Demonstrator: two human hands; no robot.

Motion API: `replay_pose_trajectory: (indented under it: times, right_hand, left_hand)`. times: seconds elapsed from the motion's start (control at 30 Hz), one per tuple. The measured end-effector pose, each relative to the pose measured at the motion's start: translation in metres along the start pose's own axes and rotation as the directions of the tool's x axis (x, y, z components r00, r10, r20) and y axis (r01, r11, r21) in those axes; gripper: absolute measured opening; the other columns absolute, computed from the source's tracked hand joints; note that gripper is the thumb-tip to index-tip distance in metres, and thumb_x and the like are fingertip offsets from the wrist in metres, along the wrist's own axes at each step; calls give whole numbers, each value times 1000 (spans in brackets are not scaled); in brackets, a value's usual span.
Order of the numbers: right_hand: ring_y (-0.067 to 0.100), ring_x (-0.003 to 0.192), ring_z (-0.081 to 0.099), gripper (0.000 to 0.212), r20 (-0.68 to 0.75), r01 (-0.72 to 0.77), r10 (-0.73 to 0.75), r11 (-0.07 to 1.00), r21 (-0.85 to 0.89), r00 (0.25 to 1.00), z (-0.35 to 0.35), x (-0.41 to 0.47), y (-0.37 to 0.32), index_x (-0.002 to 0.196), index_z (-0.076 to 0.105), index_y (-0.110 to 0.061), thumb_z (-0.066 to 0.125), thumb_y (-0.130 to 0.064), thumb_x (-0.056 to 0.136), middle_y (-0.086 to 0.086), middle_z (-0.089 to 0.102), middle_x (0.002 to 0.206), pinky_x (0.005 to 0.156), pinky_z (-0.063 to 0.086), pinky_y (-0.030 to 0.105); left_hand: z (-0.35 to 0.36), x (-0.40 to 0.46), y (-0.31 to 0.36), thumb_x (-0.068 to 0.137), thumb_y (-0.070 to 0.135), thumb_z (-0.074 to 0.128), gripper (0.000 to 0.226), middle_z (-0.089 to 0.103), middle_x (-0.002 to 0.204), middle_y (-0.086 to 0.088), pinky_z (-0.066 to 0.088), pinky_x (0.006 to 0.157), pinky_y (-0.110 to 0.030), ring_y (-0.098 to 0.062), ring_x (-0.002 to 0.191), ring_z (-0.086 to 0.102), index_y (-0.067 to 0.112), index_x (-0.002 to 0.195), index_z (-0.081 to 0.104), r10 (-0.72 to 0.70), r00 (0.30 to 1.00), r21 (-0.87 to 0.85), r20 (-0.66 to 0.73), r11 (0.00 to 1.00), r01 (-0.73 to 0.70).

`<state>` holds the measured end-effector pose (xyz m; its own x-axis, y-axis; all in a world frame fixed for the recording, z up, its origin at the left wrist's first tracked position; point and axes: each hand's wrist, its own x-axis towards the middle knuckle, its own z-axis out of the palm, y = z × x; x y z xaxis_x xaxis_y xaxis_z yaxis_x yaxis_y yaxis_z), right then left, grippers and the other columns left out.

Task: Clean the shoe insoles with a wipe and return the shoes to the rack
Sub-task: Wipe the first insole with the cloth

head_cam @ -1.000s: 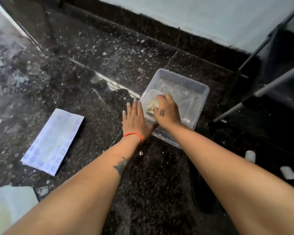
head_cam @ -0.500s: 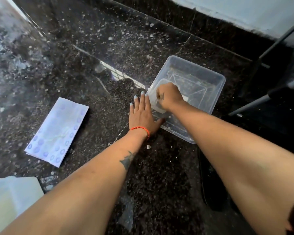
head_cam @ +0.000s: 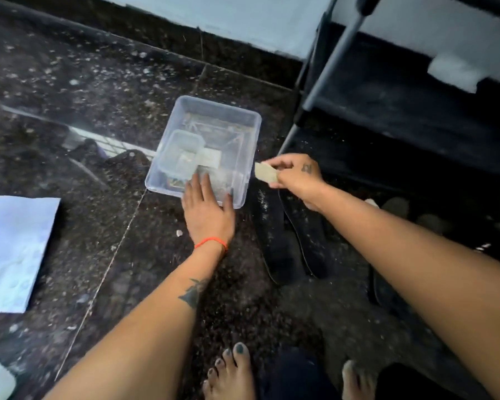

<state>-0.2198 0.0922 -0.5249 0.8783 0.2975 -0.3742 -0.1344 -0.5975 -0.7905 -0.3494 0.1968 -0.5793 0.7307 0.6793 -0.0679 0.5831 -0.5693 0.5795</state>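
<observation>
Right fingers: curled, pinching a small tan folded wipe (head_cam: 266,173) between thumb and fingertips.
Right hand (head_cam: 296,174): raised just right of the clear rectangular plastic tub (head_cam: 244,166); wipe's free end nearly at the tub's right wall, contact not discernible.
Left fingers: straight, laid flat over the tub's near rim.
Left hand (head_cam: 207,210): palm down, partly on the tub, partly over the floor; thin red string bracelet (head_cam: 211,241) at the wrist.
Tub contents: smaller clear plastic container (head_cam: 181,153) in the left half; a pale object beside it, blurred.
Insoles: two dark flat shoe insoles (head_cam: 289,238) side by side on the floor, below the right hand, right of the tub.
Rack: dark metal-framed shoe rack (head_cam: 329,62), upper right.
Floor: black speckled polished stone floor (head_cam: 98,90); pale blue flat wipe packet (head_cam: 15,252) far left, well apart from the tub.
</observation>
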Motion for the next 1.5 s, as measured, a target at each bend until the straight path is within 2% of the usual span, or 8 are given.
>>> replay_pose_trajectory:
  times: [0.1, 0.3, 0.43, 0.6, 0.73, 1.0, 1.33, 1.5]
  right_hand:
    - [11, 74, 63, 31, -73, -214, 221, 972, 96, 973, -17, -23, 28, 82, 71, -16, 65, 11, 69, 4, 69, 90, 74, 57, 28]
    - [22, 71, 65, 18, -136, -289, 270, 946, -148, 953, 1, -31, 81, 66, 62, -21, 65, -6, 76, 5, 70, 85, 76, 57, 36]
    - [30, 104, 60, 13, -49, -277, 282, 869, -410, 958, 12, -32, 95, 98, 64, -19, 60, -23, 86, 8, 64, 111, 83, 47, 28]
    - [29, 110, 58, 21, -15, -299, 317, 877, -377, 948, 19, -33, 97, 107, 63, -18, 58, -21, 87, 10, 62, 119, 87, 46, 29]
    - [29, 110, 58, 26, 14, -332, 359, 877, -347, 933, 9, -34, 87, 111, 64, -16, 57, -18, 86, 10, 62, 119, 85, 46, 28]
    - [30, 106, 60, 27, 102, -350, 396, 884, -309, 912, -40, -51, 42, 111, 63, -7, 57, -11, 84, 14, 61, 117, 87, 53, 38]
    - [24, 97, 63, 16, -25, -273, 272, 960, -55, 962, -125, -115, -63, 96, 69, -8, 67, -7, 81, 11, 67, 104, 76, 54, 30]
    - [22, 83, 62, 21, -12, -206, 218, 938, 279, 976, -152, -169, -103, 67, 60, -19, 69, -4, 78, 10, 68, 94, 67, 53, 34]
  left_hand:
    - [18, -33, 12, 89, 29, 43, 53, 50, 132, -25, 37, 100, -45, -43, 119, 48, -1, 132, 49, -31, 999, -106, -11, 994, 30]
    - [55, -56, 14, 95, 22, 52, 49, 53, 129, -18, 33, 96, -35, -34, 120, 48, 5, 139, 39, -202, 942, -146, 269, 958, 248]
    - [71, -44, 21, 95, 18, 52, 43, 61, 124, -13, 36, 93, -32, -32, 119, 51, 5, 134, 42, -333, 880, -112, 338, 914, 389]
    - [80, -37, 19, 88, 14, 58, 27, 65, 116, -14, 49, 92, -35, -31, 106, 62, 14, 115, 57, -465, 779, -139, 420, 815, 562]
    - [72, -45, 22, 88, 5, 57, 11, 63, 94, -12, 58, 52, -31, -21, 62, 62, 16, 91, 55, -517, 713, -251, 474, 696, 672]
    - [20, -60, 63, 94, -7, 45, 18, 50, 68, -11, 49, 34, -23, -4, 29, 47, 8, 85, 46, -425, 666, -404, 613, 556, 727]
    - [-126, -51, 161, 91, -9, 42, 23, 59, 73, -6, 53, 42, -22, -9, 42, 61, 9, 79, 52, -172, 712, -514, 681, 580, 632]
    - [-194, -67, 201, 96, 25, 46, 27, 55, 62, 0, 51, 54, -26, -12, 56, 54, 14, 74, 55, -95, 755, -620, 649, 508, 597]
